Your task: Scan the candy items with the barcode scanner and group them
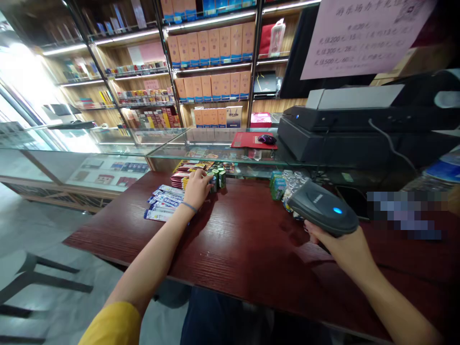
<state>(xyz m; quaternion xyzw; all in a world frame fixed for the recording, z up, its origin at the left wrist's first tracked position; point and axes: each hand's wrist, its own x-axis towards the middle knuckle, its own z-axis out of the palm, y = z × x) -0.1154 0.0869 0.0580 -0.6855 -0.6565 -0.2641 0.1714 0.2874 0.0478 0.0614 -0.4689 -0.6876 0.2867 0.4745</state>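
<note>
My right hand [339, 242] is wrapped round the handle of a dark grey barcode scanner [323, 207] with a blue light on top. The scanner's nose points left, over the table. At the table's far side, my left hand [197, 187] has its fingers closed on a small green can [213, 184], partly hidden by them. More small green cans [222, 178] stand just to its right. Stacked red and yellow packets [178, 179] lie behind this hand, and several blue-and-white packets [163, 203] are spread to its left.
Green packs [278, 186] and clear-wrapped items [294, 179] sit beside the scanner on the dark red table [230, 239]. Behind is a glass counter [201, 143] with a red mat [247, 139] and a mouse [267, 139]. A grey stool [28, 268] stands left.
</note>
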